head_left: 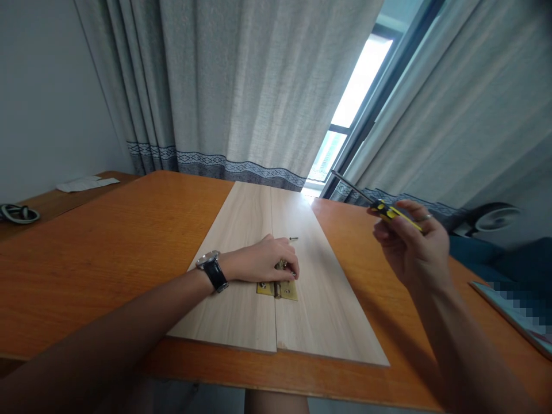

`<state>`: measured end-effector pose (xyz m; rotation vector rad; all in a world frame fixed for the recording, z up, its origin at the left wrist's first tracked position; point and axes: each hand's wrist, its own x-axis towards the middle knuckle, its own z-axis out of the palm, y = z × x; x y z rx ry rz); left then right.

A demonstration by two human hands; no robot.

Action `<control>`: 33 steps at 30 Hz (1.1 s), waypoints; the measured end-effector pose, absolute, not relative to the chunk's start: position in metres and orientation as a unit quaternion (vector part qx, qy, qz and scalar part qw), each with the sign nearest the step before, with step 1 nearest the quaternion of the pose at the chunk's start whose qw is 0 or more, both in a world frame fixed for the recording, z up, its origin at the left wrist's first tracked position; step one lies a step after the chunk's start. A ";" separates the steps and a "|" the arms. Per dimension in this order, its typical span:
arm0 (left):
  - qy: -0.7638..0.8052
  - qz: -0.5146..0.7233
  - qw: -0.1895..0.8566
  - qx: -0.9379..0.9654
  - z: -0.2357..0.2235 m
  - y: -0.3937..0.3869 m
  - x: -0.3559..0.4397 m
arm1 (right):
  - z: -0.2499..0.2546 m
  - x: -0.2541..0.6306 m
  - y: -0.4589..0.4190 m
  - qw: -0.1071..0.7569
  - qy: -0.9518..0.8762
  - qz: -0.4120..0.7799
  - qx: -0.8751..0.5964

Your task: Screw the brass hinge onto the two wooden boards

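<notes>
Two pale wooden boards [241, 241] lie side by side with a seam between them. A brass hinge [287, 291] spans that seam, its far part covered by my left hand [271, 259]. The fingers of this hand are curled down together over the hinge; what small thing they may pinch is hard to make out. Just beyond the knuckles, a small dark screw [294, 238] rests on the right board. Raised above the table on the right, my right hand [414, 241] is closed around the yellow-and-black handle of a screwdriver [383, 208], whose shaft points up and left.
The boards lie on an orange-brown wooden table [129, 241]. A white paper [86, 183] and a coiled cable [19, 214] are at the far left. Grey curtains [267, 86] hang behind. A fan [495, 218] stands at right, and a flat framed panel [513, 310] is at the right edge.
</notes>
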<state>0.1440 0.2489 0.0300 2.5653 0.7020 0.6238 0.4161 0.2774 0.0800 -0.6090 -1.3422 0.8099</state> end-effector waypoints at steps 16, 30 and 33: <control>0.305 0.224 0.236 0.895 0.029 0.250 0.148 | 0.066 0.390 0.262 0.614 -0.626 0.404 -0.262; 0.305 0.234 0.232 0.894 0.026 0.251 0.147 | 0.054 0.383 0.258 0.589 -0.686 0.329 -0.271; 0.304 0.236 0.226 0.895 0.025 0.251 0.148 | 0.054 0.383 0.256 0.580 -0.695 0.326 -0.271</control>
